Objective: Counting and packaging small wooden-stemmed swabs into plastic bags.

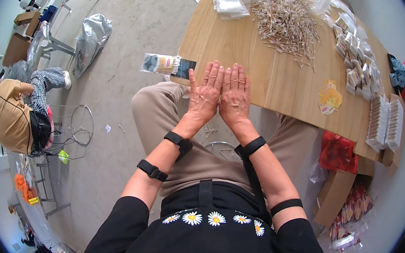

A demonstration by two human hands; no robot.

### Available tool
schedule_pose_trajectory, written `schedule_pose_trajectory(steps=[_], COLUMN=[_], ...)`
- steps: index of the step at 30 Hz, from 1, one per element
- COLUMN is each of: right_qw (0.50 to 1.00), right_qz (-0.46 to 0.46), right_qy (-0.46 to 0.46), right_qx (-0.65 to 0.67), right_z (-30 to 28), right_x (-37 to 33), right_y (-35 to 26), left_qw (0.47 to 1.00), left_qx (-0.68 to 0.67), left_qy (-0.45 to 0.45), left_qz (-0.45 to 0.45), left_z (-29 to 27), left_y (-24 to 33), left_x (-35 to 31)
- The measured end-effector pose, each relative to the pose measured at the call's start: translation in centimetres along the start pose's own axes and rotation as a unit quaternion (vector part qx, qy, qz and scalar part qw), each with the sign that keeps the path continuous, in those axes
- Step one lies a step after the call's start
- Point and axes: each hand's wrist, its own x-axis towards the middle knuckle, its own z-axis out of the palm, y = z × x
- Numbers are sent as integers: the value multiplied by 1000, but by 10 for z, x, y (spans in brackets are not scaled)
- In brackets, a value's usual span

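My left hand [204, 94] and my right hand [236, 95] lie side by side at the near edge of the wooden table [217, 40]. Their backs face up, the fingers are stretched out flat, and neither holds anything. The thumb side of one touches or nearly touches the other. Left of my left hand, a clear packet of cotton swabs [167, 64] sticks out past the table's left edge. Beyond my fingers a large heap of loose cotton swabs [286, 23] covers the far middle of the table. A stack of clear plastic bags [230, 5] lies left of that heap.
Yellow printed cards [330, 97] lie to the right, near many small swab bundles [354, 61] and white packed rows [378, 122]. Below the table's right side are a red bag [338, 152] and a cardboard box [335, 197]. Another person [12, 112] sits far left.
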Motion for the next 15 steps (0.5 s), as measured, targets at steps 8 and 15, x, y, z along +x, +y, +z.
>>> schedule_pose_trajectory(steps=[8, 15], right_qw=[1000, 1000], right_qz=[-12, -15], right_qy=[19, 18], right_qx=[6, -6], right_z=[-1, 1], right_x=[-1, -2], right_y=[1, 2], left_qw=[999, 996], left_qx=[27, -77], left_qy=[27, -27], left_qz=[-7, -32], left_z=[4, -36], left_y=[2, -13], left_x=[2, -13])
